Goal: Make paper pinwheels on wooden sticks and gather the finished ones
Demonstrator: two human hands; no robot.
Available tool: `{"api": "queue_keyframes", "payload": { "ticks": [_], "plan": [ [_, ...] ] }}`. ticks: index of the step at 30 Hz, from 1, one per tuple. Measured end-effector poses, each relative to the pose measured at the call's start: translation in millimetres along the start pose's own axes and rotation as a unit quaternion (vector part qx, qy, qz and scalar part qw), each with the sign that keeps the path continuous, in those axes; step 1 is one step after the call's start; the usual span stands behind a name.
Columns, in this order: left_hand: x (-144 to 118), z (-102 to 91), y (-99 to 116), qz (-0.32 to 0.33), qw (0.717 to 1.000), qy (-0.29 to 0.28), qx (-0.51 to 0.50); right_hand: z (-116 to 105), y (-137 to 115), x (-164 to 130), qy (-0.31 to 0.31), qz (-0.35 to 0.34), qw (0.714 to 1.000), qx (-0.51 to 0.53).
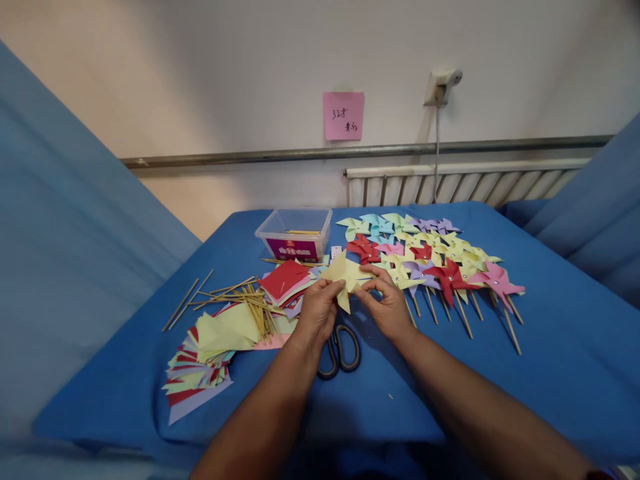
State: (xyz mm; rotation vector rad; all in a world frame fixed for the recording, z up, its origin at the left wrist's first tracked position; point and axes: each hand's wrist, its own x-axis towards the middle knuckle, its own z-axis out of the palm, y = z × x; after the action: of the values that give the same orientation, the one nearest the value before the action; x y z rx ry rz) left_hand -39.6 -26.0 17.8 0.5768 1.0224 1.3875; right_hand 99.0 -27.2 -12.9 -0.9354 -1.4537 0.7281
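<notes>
Folding the yellow paper square [345, 275] was where I was at, held just above the blue table [550, 360] near the middle. My left hand [316, 312] pinched its near-left edge, thumb and fingers clamped on the sheet, and my right hand [386, 301] was closed on the right side, pressing a corner in toward the centre. My tip for this step, just my opinion: keep the corners lined up on the middle and don't crease the curl flat, or the blade loses its scoop. Black scissors [340, 350] lay right under my wrists. Left of that sat the stack of cut paper squares [210, 353] and a pile of wooden sticks [245, 301]. A clear plastic box [295, 235] was behind, and the finished pinwheels [435, 260] were spread out on the right.
</notes>
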Motion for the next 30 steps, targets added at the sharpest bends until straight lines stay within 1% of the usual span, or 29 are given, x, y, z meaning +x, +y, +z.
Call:
{"api": "queue_keyframes", "payload": {
  "ticks": [4,6,9,14,18,22,30],
  "plan": [
    [-3,2.9,0,-0.003,1.000,-0.004,0.003,0,4,1,0.000,0.065,0.995,0.079],
    [-3,3.5,0,-0.003,1.000,-0.004,0.005,0,6,1,-0.009,0.077,0.992,0.100],
    [-3,2.6,-1,-0.003,1.000,-0.006,0.018,-3,7,1,-0.021,0.076,0.991,0.112],
    [1,-1.6,-7,0.017,0.996,-0.009,0.083,-5,6,2,-0.036,0.039,0.997,0.062],
    [2,-3.4,-10,0.015,0.993,-0.013,0.117,-4,5,2,-0.014,0.036,0.999,0.018],
    [2,-3.6,-11,-0.001,0.993,-0.026,0.116,-4,4,2,0.015,0.034,0.999,-0.009],
    [2,-3.4,-11,-0.016,0.994,-0.027,0.105,-2,3,2,0.035,0.000,0.997,-0.069]
  ]
}}
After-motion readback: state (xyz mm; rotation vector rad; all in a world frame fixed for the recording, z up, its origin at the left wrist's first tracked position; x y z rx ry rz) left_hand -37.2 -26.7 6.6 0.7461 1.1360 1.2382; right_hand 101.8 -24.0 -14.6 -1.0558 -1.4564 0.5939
